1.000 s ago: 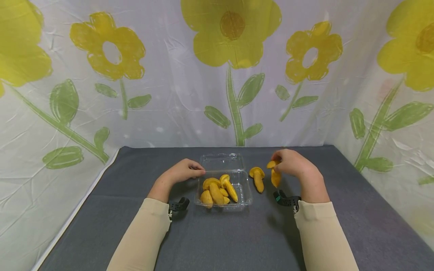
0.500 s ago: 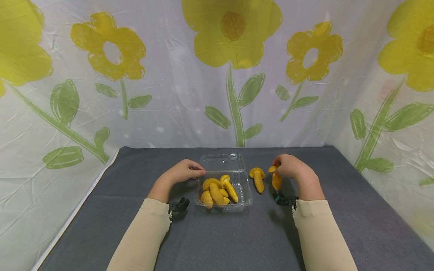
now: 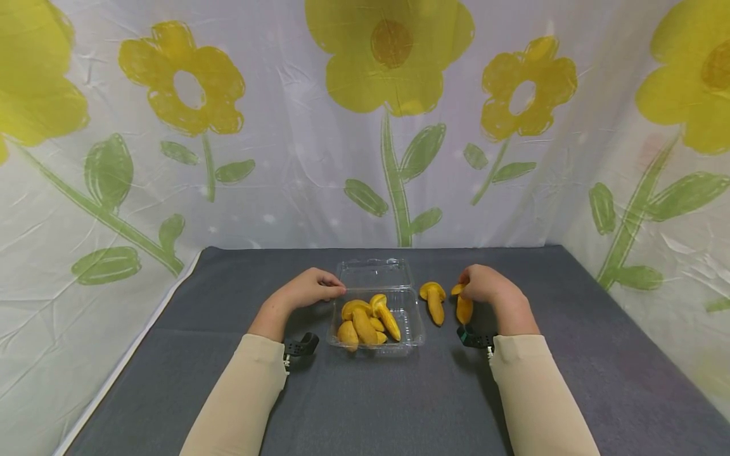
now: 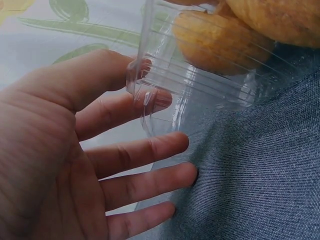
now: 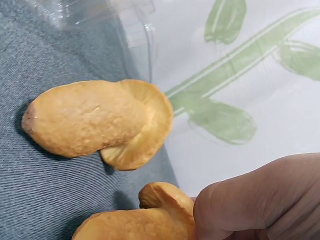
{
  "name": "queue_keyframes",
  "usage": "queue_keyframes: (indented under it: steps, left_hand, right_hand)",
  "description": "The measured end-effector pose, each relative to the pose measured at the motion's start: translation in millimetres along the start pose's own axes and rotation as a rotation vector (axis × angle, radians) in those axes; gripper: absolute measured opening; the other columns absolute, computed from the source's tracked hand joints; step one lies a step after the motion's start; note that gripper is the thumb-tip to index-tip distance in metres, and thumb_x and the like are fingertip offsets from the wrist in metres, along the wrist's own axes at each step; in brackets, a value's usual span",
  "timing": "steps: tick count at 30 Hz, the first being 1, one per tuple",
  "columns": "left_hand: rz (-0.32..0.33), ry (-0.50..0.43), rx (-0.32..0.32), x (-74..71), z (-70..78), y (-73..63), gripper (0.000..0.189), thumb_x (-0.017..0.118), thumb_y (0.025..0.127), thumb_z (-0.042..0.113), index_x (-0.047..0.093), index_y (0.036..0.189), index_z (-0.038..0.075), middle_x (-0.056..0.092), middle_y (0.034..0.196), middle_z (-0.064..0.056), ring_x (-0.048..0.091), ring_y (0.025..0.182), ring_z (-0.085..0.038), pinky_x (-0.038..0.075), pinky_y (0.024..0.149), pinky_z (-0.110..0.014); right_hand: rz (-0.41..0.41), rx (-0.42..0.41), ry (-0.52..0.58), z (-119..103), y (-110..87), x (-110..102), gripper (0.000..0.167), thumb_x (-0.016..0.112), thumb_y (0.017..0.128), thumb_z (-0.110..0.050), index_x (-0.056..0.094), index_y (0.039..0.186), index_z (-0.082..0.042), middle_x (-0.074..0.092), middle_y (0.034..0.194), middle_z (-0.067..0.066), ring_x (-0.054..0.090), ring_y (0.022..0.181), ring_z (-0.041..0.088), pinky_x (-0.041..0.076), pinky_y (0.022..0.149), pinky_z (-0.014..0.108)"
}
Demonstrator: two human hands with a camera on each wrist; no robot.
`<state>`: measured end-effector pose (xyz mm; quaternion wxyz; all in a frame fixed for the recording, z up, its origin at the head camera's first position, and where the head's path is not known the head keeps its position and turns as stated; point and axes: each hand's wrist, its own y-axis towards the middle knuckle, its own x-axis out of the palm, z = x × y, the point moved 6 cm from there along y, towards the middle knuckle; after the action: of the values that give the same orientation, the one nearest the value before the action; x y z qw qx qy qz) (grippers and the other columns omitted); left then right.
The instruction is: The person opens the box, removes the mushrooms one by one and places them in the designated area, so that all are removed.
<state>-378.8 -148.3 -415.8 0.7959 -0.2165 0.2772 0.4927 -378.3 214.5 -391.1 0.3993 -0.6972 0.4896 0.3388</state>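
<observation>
A clear hinged plastic container point(image 3: 412, 323) stands with its lid raised at the back, several yellow-brown mushrooms point(image 3: 364, 324) inside. My left hand point(image 3: 308, 288) is at its left side; in the left wrist view the thumb and index finger pinch the container's rim point(image 4: 137, 80) while the other fingers extend loosely. Right of the container, my right hand point(image 3: 489, 288) pinches a mushroom point(image 3: 464, 309) near its cap, close over the cloth, the stem pointing towards me. Between that hand and the container lies another mushroom point(image 3: 435, 305), seen whole in the right wrist view point(image 5: 95, 120).
Dark grey cloth point(image 3: 365, 405) covers the table. Behind it and at both sides hangs a pale curtain point(image 3: 285, 158) printed with yellow flowers. Black bands with small cameras point(image 3: 302, 345) sit on both wrists.
My right hand has come down and slightly towards me, lowering the mushroom it pinches beside the one lying on the cloth. The left hand and the container have stayed put.
</observation>
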Motion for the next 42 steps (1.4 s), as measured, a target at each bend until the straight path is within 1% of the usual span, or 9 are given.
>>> queue_keyframes:
  steps: [7,12,16,21,30,33,37,42]
  left_hand:
    - [0.0,0.01,-0.009,-1.0,-0.1,0.4,0.03,0.068,0.101,0.033,0.077,0.12,0.011,0.071,0.113,-0.002,0.066,0.096,-0.02,0.054,0.089,-0.046]
    - [-0.005,0.011,-0.004,-1.8,-0.3,0.9,0.03,0.068,0.101,0.033,0.077,0.12,0.012,0.071,0.114,-0.002,0.066,0.097,-0.02,0.054,0.089,-0.046]
    - [-0.005,0.017,0.005,-2.1,-0.5,1.8,0.03,0.068,0.101,0.033,0.077,0.119,0.011,0.071,0.113,-0.002,0.065,0.096,-0.02,0.054,0.088,-0.045]
    - [-0.003,0.015,-0.001,-2.2,-1.4,2.9,0.03,0.068,0.101,0.033,0.077,0.12,0.011,0.071,0.112,-0.002,0.065,0.096,-0.02,0.054,0.088,-0.045]
    - [0.0,0.012,0.002,-2.3,-2.9,4.9,0.031,0.069,0.101,0.032,0.077,0.119,0.009,0.071,0.111,-0.003,0.065,0.095,-0.022,0.054,0.087,-0.045]
    - [-0.004,0.011,0.005,-2.0,-3.3,4.6,0.032,0.069,0.101,0.032,0.077,0.12,0.008,0.071,0.112,-0.004,0.065,0.095,-0.022,0.054,0.087,-0.045]
    - [-0.003,0.013,0.002,-1.5,-3.7,4.5,0.032,0.069,0.101,0.033,0.077,0.12,0.009,0.072,0.113,-0.004,0.065,0.096,-0.021,0.054,0.088,-0.045]
    - [-0.003,0.016,-0.001,-1.1,-3.9,3.5,0.031,0.069,0.101,0.033,0.077,0.119,0.01,0.071,0.113,-0.004,0.066,0.097,-0.02,0.054,0.089,-0.045]
  right_hand:
    - [-0.004,0.013,-0.006,1,0.8,3,0.04,0.065,0.094,-0.006,0.062,0.131,0.009,0.063,0.126,0.025,0.064,0.102,0.034,0.051,0.091,0.054]
    - [-0.004,0.015,-0.002,1,0.4,2,0.042,0.064,0.095,-0.006,0.061,0.133,0.009,0.062,0.128,0.026,0.064,0.103,0.035,0.051,0.092,0.054]
    - [-0.014,0.032,0.01,1,0.5,2,0.044,0.064,0.096,-0.007,0.059,0.136,0.009,0.061,0.131,0.026,0.063,0.107,0.036,0.049,0.095,0.055]
    - [-0.03,0.046,0.018,1,-0.6,0,0.047,0.064,0.097,-0.008,0.056,0.14,0.008,0.059,0.134,0.027,0.061,0.113,0.039,0.049,0.097,0.055]
    - [-0.032,0.002,-0.006,-9,-9.7,-11,0.055,0.064,0.096,-0.01,0.049,0.145,0.009,0.052,0.141,0.032,0.057,0.12,0.045,0.05,0.095,0.055]
    - [-0.027,-0.01,-0.004,-12,-12.2,-13,0.056,0.064,0.098,-0.013,0.048,0.147,0.009,0.05,0.144,0.032,0.055,0.124,0.046,0.049,0.098,0.056]
    - [-0.008,-0.042,-0.004,-20,-16.3,-15,0.059,0.068,0.098,-0.017,0.047,0.148,0.009,0.048,0.147,0.031,0.052,0.128,0.047,0.047,0.101,0.058]
    - [0.013,-0.088,-0.017,-33,-23.1,-18,0.058,0.068,0.097,-0.016,0.05,0.146,0.007,0.049,0.147,0.029,0.052,0.129,0.046,0.046,0.101,0.057]
